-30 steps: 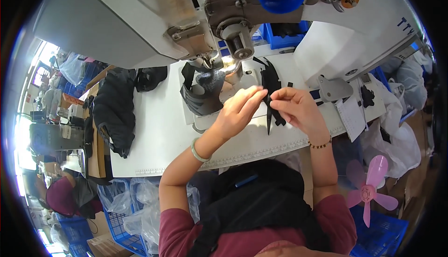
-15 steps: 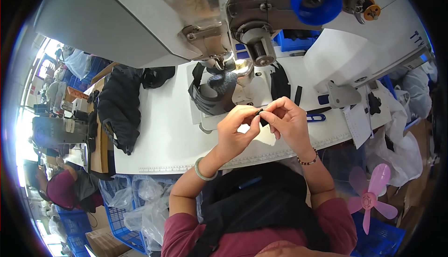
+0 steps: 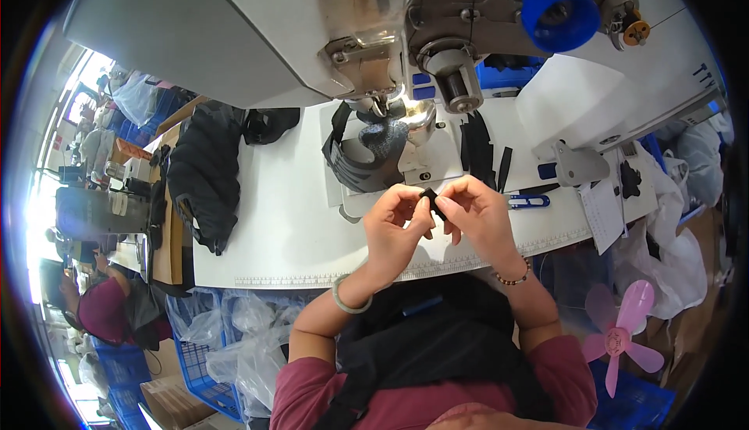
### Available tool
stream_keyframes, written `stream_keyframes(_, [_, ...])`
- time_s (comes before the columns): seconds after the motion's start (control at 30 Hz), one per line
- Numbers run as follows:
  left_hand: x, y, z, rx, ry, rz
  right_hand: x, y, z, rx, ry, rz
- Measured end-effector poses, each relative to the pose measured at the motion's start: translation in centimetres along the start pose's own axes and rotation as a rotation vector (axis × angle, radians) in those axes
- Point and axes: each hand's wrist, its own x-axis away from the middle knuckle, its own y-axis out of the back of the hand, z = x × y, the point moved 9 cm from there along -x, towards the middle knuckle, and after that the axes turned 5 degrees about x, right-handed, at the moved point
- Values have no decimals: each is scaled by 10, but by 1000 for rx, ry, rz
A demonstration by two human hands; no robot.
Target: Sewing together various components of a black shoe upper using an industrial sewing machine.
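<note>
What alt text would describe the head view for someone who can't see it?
A bare left hand and right hand pinch a small black strip above a white table. Beyond the hands, a curved grey workpiece sits beneath a sewing machine.

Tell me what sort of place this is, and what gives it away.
Probably a sewing workshop: a large sewing machine stands over a white table, a dark piece sits by its needle, and black strips lie on the table.
</note>
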Motion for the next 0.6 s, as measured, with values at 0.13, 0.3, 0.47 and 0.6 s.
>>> stream_keyframes(0.13, [-7, -5, -10, 3, 278, 199, -7, -4, 20, 226, -35, 200])
stream_keyframes(0.3, [-12, 5, -18, -78, 239, 192, -5, -17, 55, 585, 329, 202])
stream_keyframes(0.47, [-12, 6, -26, -106, 301, 206, 2, -27, 73, 922, 630, 167])
stream_keyframes(0.6, [-22, 12, -43, -197, 287, 208, 3, -38, 87, 1013, 753, 149])
